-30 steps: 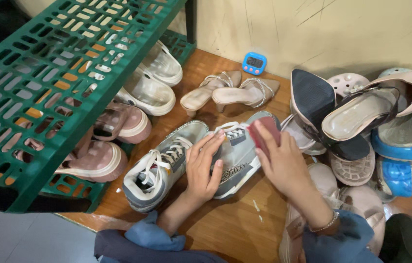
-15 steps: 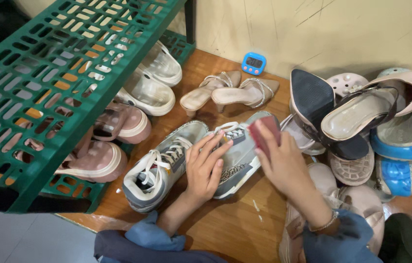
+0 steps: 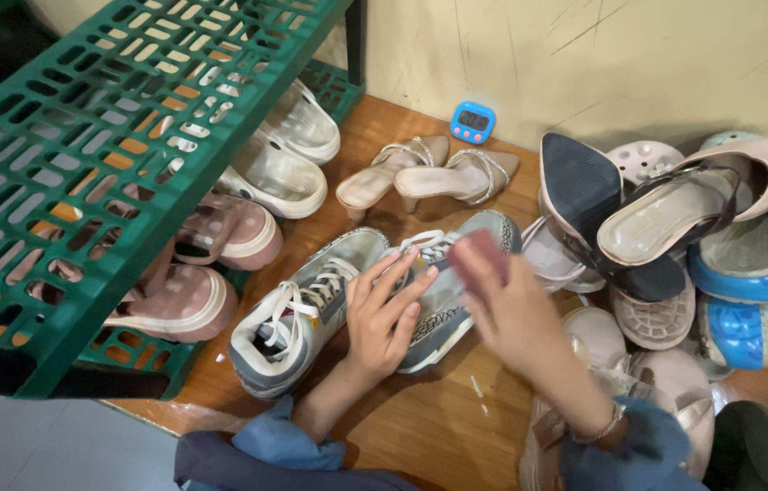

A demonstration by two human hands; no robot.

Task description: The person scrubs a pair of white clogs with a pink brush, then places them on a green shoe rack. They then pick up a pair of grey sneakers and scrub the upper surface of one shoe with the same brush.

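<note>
Grey sneaker (image 3: 443,291) under left hand (image 3: 384,314); right hand (image 3: 507,305) blurred, grip unclear

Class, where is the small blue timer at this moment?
In the head view, the blue timer stands on the wooden floor against the wall, just behind the beige heeled sandals.

The right hand (image 3: 507,305) is motion-blurred, so the reddish thing (image 3: 479,255) it grips (a cloth or sponge?) cannot be identified. The green rack (image 3: 84,136) partly hides the pink shoes (image 3: 189,295) beneath.
</note>
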